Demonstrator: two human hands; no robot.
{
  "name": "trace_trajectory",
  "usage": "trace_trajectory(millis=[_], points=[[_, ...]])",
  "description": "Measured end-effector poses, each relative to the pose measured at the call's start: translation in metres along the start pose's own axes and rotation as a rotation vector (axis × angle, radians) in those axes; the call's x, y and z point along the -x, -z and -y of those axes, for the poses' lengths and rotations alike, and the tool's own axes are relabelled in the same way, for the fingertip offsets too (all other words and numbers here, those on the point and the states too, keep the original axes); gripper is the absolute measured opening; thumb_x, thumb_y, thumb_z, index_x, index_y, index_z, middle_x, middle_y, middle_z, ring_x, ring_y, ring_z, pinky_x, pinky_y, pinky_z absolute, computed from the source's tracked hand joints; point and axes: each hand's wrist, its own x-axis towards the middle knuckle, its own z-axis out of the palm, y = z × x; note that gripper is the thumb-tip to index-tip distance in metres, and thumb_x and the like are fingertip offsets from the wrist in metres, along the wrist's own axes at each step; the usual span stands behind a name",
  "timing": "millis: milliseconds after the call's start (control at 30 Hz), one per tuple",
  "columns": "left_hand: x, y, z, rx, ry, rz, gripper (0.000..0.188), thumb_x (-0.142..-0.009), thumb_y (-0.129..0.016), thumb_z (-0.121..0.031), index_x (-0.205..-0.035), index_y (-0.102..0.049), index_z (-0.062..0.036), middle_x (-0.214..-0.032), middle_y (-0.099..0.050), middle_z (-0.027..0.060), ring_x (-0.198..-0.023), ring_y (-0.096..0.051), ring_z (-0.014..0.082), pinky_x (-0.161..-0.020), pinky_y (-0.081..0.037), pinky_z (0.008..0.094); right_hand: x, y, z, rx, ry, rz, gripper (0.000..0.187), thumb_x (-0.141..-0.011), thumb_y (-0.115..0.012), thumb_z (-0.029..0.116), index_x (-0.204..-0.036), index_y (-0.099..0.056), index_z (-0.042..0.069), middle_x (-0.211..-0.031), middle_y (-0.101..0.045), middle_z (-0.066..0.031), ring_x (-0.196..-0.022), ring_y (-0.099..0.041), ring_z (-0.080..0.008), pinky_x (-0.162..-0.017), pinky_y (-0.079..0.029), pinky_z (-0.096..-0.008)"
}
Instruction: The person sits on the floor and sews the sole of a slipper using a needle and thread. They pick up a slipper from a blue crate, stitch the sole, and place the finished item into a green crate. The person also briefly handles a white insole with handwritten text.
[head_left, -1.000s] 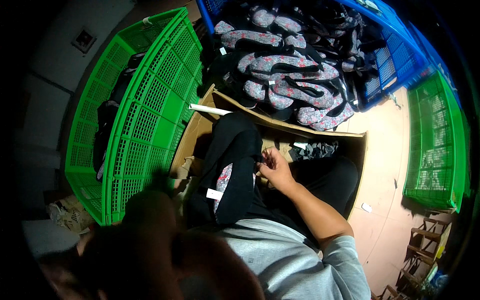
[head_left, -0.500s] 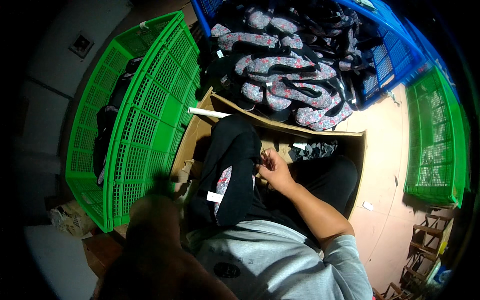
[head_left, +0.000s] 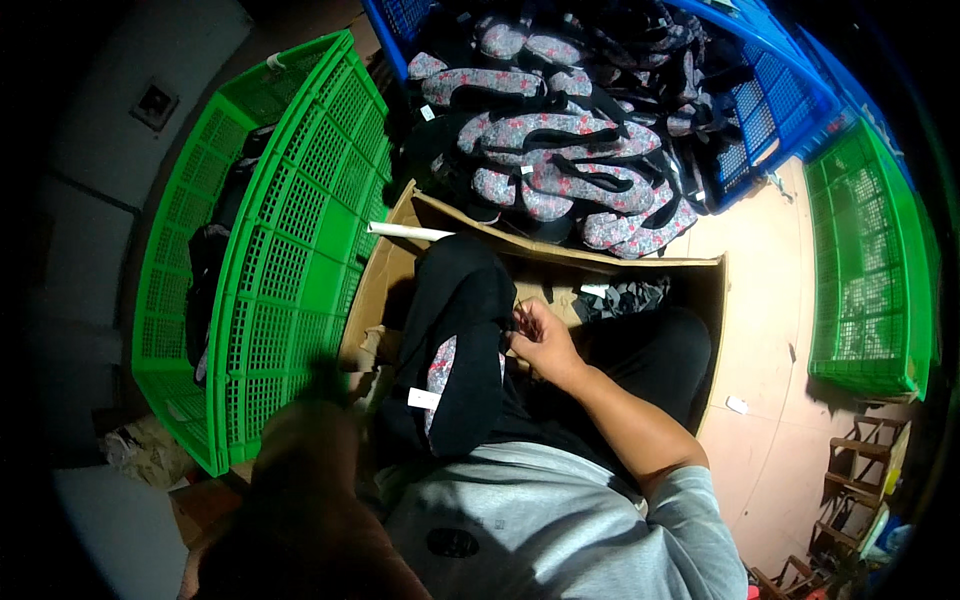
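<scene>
A black fabric shoe (head_left: 468, 405) with a floral grey-and-red lining lies along my left thigh, and a white tag (head_left: 423, 399) sticks out from its side. At the far end of the shoe is my right hand (head_left: 545, 338), its thumb and fingers pinched together. A small dark bit shows at its fingertips, too small to name. My left hand (head_left: 318, 405) is in deep shadow beside the green crate, left of the shoe; its fingers cannot be made out.
A cardboard box (head_left: 575, 252) stands around my legs, with a white tube (head_left: 408, 231) at its left edge. Beyond it, many similar shoes (head_left: 560, 140) are heaped in a blue crate (head_left: 780, 100). Green crates stand at left (head_left: 300, 250) and right (head_left: 865, 290); wooden racks (head_left: 855, 480) lie lower right.
The whole view has shifted slightly. My right hand stays pinched at the far end of the shoe, and the shoe keeps its place on my thigh.
</scene>
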Motion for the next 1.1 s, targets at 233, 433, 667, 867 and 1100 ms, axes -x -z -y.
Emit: trace_trajectory(millis=[233, 433, 667, 867, 1100], points=[[0.007, 0.011, 0.008, 0.042, 0.003, -0.013, 0.024, -0.089, -0.059, -0.006, -0.113, -0.059, -0.0009, -0.098, -0.064, 0.0158, -0.091, -0.064, 0.0237, -0.083, -0.052, 0.0331, 0.001, 0.006, -0.004, 0.030, 0.017, -0.015, 0.023, -0.081, -0.065, -0.002, -0.096, -0.048, 0.004, -0.084, -0.046, 0.0025, -0.075, -0.045, -0.0052, -0.069, -0.041, -0.0211], [0.004, 0.004, -0.001, 0.018, -0.008, -0.033, 0.025, -0.090, -0.058, -0.006, -0.114, -0.059, -0.0009, -0.098, -0.064, 0.0162, -0.090, -0.064, 0.0236, -0.083, -0.052, 0.0330, 0.001, 0.004, -0.003, 0.043, 0.007, 0.012, 0.024, -0.081, -0.066, -0.001, -0.096, -0.049, 0.005, -0.082, -0.046, 0.0033, -0.073, -0.044, -0.0051, -0.067, -0.040, -0.0212], [-0.001, -0.001, -0.002, 0.048, -0.052, -0.006, 0.025, -0.092, -0.057, -0.007, -0.116, -0.058, -0.0009, -0.098, -0.065, 0.0167, -0.090, -0.064, 0.0236, -0.083, -0.052, 0.0329, 0.000, 0.002, -0.006, 0.016, 0.039, 0.007, 0.024, -0.081, -0.066, -0.002, -0.096, -0.049, 0.005, -0.082, -0.045, 0.0036, -0.072, -0.044, -0.0048, -0.067, -0.040, -0.0209], [0.000, -0.006, 0.004, 0.067, -0.112, -0.025, 0.024, -0.091, -0.059, -0.008, -0.114, -0.059, -0.0020, -0.098, -0.065, 0.0158, -0.089, -0.064, 0.0229, -0.082, -0.052, 0.0336, 0.000, 0.002, -0.003, -0.003, 0.014, 0.017, 0.024, -0.080, -0.065, -0.004, -0.096, -0.049, 0.004, -0.082, -0.045, 0.0035, -0.073, -0.044, -0.0049, -0.068, -0.040, -0.0207], [0.048, 0.050, 0.003, 0.205, 0.056, -0.150, 0.010, -0.089, -0.065, -0.016, -0.096, -0.062, -0.0100, -0.095, -0.063, 0.0047, -0.076, -0.064, 0.0182, -0.069, -0.051, 0.0328, 0.002, 0.001, 0.004, 0.016, 0.008, 0.035, 0.024, -0.080, -0.064, -0.004, -0.096, -0.048, 0.004, -0.082, -0.046, 0.0030, -0.074, -0.045, -0.0055, -0.068, -0.040, -0.0213]])
